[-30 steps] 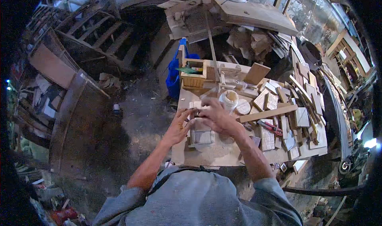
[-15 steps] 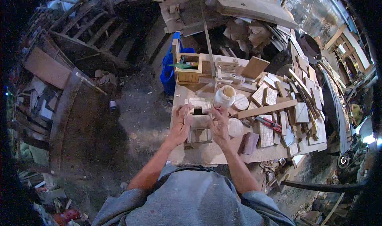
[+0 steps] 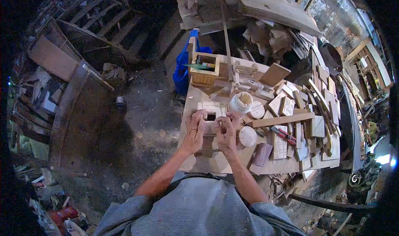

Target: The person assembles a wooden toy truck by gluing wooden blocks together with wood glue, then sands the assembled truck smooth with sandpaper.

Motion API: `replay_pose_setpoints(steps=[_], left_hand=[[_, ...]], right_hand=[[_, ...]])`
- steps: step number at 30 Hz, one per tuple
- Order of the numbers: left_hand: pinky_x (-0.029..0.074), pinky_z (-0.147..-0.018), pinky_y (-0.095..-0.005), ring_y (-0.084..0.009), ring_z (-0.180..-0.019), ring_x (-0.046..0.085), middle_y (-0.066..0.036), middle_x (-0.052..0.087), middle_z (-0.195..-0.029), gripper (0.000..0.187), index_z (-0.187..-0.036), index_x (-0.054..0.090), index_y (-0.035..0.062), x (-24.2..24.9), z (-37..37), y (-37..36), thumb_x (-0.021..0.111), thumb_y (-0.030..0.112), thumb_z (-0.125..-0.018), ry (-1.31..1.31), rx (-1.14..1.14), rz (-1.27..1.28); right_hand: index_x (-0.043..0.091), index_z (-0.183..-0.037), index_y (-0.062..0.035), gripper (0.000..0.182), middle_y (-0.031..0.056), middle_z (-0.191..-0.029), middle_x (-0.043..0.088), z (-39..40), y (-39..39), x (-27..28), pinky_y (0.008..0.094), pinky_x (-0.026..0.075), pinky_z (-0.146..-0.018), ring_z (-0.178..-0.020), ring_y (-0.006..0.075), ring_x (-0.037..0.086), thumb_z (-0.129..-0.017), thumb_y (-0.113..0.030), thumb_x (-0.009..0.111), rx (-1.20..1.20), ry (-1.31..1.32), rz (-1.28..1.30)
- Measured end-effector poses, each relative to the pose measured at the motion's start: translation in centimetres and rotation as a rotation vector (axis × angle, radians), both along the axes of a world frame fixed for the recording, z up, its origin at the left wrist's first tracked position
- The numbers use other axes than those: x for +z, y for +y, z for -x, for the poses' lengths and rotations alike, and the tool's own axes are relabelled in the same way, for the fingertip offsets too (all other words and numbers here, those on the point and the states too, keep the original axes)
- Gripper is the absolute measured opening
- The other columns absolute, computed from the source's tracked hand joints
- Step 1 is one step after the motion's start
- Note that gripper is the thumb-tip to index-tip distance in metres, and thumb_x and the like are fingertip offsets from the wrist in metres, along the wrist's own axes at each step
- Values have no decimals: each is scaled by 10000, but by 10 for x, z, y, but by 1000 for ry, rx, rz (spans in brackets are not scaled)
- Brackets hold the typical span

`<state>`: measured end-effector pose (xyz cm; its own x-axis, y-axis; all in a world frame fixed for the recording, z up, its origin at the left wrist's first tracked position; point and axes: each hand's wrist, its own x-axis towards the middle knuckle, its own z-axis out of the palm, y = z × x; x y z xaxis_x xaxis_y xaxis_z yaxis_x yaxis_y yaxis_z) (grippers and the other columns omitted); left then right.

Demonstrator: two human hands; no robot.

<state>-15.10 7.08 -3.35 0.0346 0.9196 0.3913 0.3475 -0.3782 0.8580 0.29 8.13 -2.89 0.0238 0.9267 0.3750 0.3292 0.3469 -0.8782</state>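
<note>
A small wooden box (image 3: 212, 128) with a dark square opening in its top is on the workbench (image 3: 195, 163) right in front of me. My left hand (image 3: 194, 133) grips its left side, thumb and fingers pressed together near the opening. At the opposite side, my right hand (image 3: 225, 133) has its fingers curled and pinched against the box's edge. My fingers cover part of the wood. Just beyond my right hand stands an open whitish jar (image 3: 240, 104) with pale brown contents. Round wooden discs (image 3: 247, 136) lie to its right and below.
Many wood offcuts (image 3: 286, 106) are heaped on the right of the bench, with a red utility knife (image 3: 284, 135) among them. A brownish block (image 3: 262, 154) lies nearer me. Farther back are a slatted wooden box (image 3: 203, 79) and a blue bag (image 3: 180, 72).
The view has shifted slightly. My right fingers are more curled than before, and both hands remain at the small wooden box.
</note>
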Motion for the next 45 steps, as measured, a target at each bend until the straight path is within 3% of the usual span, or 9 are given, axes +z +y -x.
replay_pose_setpoints(steps=[7,16,18,22,26,32,39,43,45], left_hand=[[252,-1168,-422,-346,-1342,382,-182,434,-1399,379,-1433,398,30,3,7,3,375,183,-1088,36,-67,-42],[193,-1211,-422,-376,-1462,249,-214,323,-1533,530,-1544,259,16,9,14,-4,431,113,-1053,31,-118,86],[166,-1223,-427,-381,-1492,200,-226,265,-1573,592,-1572,191,7,6,18,-8,437,89,-1040,65,-145,70],[137,-1233,-438,-395,-1518,140,-248,180,-1614,661,-1593,115,-13,-7,18,-12,444,81,-1027,191,-123,13],[122,-1234,-447,-410,-1512,140,-250,162,-1623,666,-1595,107,-12,-6,16,-13,436,102,-1028,195,-105,65],[111,-1233,-444,-409,-1502,160,-243,162,-1624,665,-1597,103,-12,-13,13,-11,426,97,-1026,73,-126,88],[188,-1213,-412,-361,-1466,247,-224,261,-1562,588,-1567,204,-1,-5,11,-12,432,100,-1035,45,-81,47],[274,-1167,-400,-314,-1384,355,-200,373,-1465,458,-1490,336,28,-12,9,-2,435,159,-1062,-185,-66,112],[294,-1149,-413,-318,-1352,378,-197,394,-1436,429,-1467,363,44,-11,8,1,432,195,-1071,-125,-21,94]], right_hand=[[622,-1051,-85,222,134,-1202,432,0,0,16,394,356,-1013,-1143,297,448,-878,-126,754,1,-99,-78],[648,-1103,-115,290,183,-1190,439,-2,0,3,459,408,-971,-1105,352,478,-840,-119,769,-9,-111,-55],[649,-1126,-91,298,169,-1215,474,0,0,-10,414,414,-973,-1141,312,497,-856,-121,773,81,97,149],[663,-1161,-87,308,180,-1251,516,0,-4,8,395,429,-975,-1173,289,533,-874,-129,767,-1,-212,-85],[678,-1136,-112,274,192,-1223,499,2,-4,0,434,389,-1009,-1184,331,472,-879,-163,760,60,-84,151],[707,-1087,-144,258,193,-1152,511,4,-5,17,490,340,-1043,-1171,386,422,-840,-172,777,2,-222,-28],[661,-1171,-148,273,141,-1177,452,0,-6,9,373,358,-1020,-1129,254,449,-902,-107,682,1,-207,-11],[578,-1231,-90,268,66,-1160,472,-5,-3,23,268,390,-930,-1012,129,480,-965,-59,567,23,312,44],[539,-1237,-62,247,38,-1130,488,-12,-5,21,265,402,-894,-993,108,475,-991,-75,545,57,289,81]])
